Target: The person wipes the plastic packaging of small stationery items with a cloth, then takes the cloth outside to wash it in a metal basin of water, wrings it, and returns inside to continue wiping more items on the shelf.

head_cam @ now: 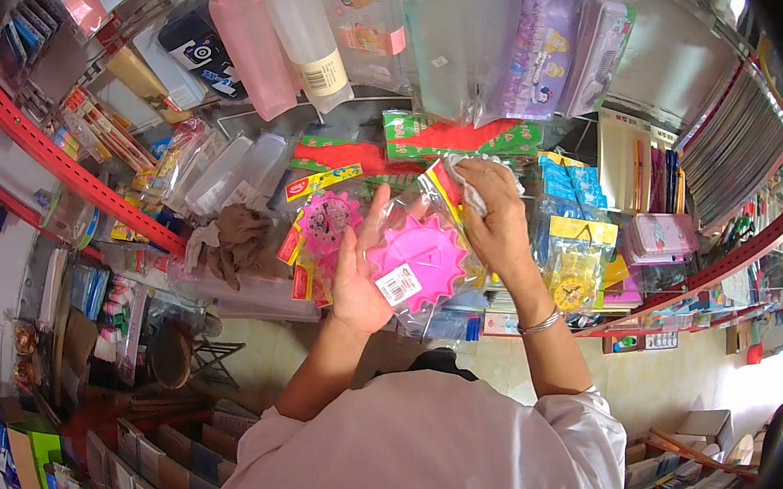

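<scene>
In my left hand [362, 281] rests a bagged pink toy clock [426, 256], its plain back facing up with a white barcode sticker on it. My right hand [496, 216] grips a pale crumpled cloth [475, 181] against the red and yellow header card at the top of the bag. Just left of my left fingers lies another packaged pink toy clock [329, 223], its printed dial showing. A bagged yellow toy clock [573, 280] is to the right of my right wrist. Behind my hands are green and red packets [461, 139].
Pencil cases, a pink one [254, 48] among them, hang along the back. A brown crumpled cloth [240, 242] lies to the left. Red perforated shelf rails [67, 168] curve along both sides. Below the shelf stand a folding stool [215, 358] and divided bins [158, 450].
</scene>
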`<state>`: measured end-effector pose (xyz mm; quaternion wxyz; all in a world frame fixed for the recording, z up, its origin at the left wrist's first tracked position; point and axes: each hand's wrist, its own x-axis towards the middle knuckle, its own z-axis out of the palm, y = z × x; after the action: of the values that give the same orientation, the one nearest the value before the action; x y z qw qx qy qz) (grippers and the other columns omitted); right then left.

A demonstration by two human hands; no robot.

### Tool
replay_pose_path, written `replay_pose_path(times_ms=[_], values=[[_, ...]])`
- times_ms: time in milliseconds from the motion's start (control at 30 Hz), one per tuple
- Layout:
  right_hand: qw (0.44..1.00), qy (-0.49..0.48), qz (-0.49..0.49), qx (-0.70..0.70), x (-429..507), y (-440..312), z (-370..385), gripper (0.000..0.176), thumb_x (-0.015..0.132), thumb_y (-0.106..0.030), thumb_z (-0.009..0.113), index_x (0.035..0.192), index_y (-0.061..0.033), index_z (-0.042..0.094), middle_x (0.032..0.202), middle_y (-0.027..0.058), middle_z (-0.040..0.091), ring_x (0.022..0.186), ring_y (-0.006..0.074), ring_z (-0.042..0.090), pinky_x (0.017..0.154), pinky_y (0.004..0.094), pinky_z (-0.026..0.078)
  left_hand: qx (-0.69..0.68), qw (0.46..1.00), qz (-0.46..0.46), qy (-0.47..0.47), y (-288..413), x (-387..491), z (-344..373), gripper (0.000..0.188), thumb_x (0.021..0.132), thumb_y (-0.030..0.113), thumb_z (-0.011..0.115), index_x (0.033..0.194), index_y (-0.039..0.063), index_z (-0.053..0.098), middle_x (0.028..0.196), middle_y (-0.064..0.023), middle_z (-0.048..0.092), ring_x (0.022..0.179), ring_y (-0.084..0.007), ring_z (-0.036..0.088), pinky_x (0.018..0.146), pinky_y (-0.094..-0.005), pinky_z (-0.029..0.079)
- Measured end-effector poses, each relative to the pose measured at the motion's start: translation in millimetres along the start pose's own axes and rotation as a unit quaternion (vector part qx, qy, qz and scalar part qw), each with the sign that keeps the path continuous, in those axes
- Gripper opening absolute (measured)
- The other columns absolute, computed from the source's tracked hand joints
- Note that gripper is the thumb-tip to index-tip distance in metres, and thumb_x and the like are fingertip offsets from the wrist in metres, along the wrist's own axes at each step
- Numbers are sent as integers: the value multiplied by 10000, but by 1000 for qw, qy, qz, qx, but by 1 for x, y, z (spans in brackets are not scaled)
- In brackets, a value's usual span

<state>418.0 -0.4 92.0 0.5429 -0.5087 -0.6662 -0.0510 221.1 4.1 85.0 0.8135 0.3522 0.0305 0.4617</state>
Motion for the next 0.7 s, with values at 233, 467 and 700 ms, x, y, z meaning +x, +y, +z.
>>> replay_pose_path(times_ms=[233,467,700], values=[[994,95,37,47,0,-33,-28,379,755,-31,650,1134,-21,638,1154,153,633,1106,334,571,937,440,441,-12,998,-4,67,9,6,-1,758,950,665,286,1538,195,199,1498,-141,375,1352,-314,407,1115,-481,336],[987,-113,-72,-92,-27,-71,3,525,689,-27,649,1212,-56,614,1286,134,557,1193,306,522,872,420,438,6,993,12,120,-7,6,-17,519,1020,271,450,1491,113,303,1450,-112,432,1310,-257,450,1085,-432,374],[992,-91,-90,-18,-55,-57,2,596,654,44,618,1244,-36,593,1292,154,525,1181,339,504,931,436,418,-37,977,82,194,2,13,-36,479,1027,263,426,1478,133,331,1442,-98,451,1311,-287,452,1087,-476,379]])
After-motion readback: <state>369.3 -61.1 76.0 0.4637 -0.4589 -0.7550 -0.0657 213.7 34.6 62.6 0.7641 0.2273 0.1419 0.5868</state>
